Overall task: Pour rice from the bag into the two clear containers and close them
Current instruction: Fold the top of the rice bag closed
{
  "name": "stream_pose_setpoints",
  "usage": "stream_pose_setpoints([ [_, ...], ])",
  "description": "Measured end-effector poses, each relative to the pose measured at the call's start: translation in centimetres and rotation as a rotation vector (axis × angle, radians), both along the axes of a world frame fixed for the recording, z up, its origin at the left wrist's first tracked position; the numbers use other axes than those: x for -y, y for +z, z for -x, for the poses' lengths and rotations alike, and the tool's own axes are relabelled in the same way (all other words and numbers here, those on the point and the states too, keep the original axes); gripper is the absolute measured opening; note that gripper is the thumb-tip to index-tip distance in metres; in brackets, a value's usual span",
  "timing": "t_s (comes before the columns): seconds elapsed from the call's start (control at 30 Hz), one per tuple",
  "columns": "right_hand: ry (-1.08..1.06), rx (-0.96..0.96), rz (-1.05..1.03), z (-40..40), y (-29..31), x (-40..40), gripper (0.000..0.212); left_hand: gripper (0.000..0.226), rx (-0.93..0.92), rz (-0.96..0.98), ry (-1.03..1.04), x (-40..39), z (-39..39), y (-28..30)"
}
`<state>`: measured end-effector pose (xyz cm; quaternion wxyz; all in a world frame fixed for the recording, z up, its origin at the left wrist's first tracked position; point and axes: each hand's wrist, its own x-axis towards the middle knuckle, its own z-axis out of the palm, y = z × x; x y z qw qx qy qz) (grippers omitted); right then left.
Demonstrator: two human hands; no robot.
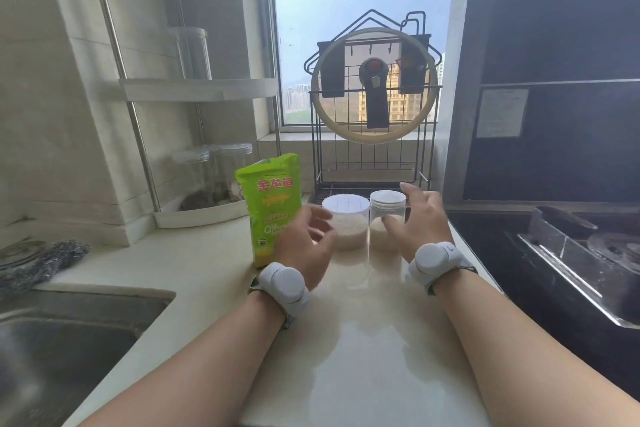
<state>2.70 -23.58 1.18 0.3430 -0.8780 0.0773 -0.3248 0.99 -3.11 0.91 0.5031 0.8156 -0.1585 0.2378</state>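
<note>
Head view: stood side by side near the back of the pale countertop (367,340), two clear plastic jars, both lidded and both upright. Held rice in the lower part, each of them: the wider left jar (346,225) more, the narrower right jar (387,218) less. Stood upright just left of the wider jar, the green rice bag (268,194), partly hidden behind the left hand (306,239).

Spread wide, that left hand, fingers curved and blurred, holding nothing; lay in front of the bag with fingertips just beside the left jar's wall, contact not certain. Spread wide too, the right hand (420,222), empty, thumb low against the front of the right jar, fingers reaching up past its far side; hard to tell whether touching.

Lay straight ahead of each hand, then, its own jar: left jar nearer the left hand, right jar nearer the right, long axes vertical, lids uppermost. Looked like pouring and closing finished, judging by rice inside and lids seated, though whether screwed tight could not be told. Probably called for only a check or a release.
</note>
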Motion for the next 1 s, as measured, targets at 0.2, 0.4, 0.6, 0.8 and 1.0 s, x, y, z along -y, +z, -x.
stream_pose_setpoints([
  [0.2,0.064,0.145,0.018,1.9,1.1,-1.4,0.029,0.056,0.405,0.324,0.543,-4.7,-2.4,3.5],
  [0.4,0.231,0.073,0.060,2.0,0.6,-2.5,0.017,0.079,-0.307,0.455,0.048,-8.5,-6.1,0.5],
  [0.6,0.327,-0.006,0.034,2.4,0.8,-3.0,0.022,0.028,-0.306,0.493,-0.085,-7.9,-5.3,-0.3],
  [0.8,0.454,-0.094,-0.107,2.7,1.0,-3.1,0.047,0.022,-0.427,0.509,-0.255,-5.0,-3.1,0.4],
  [1.0,0.539,-0.118,-0.287,2.7,1.4,-3.1,0.022,0.021,-0.431,0.471,-0.325,-2.6,-1.9,0.4],
])
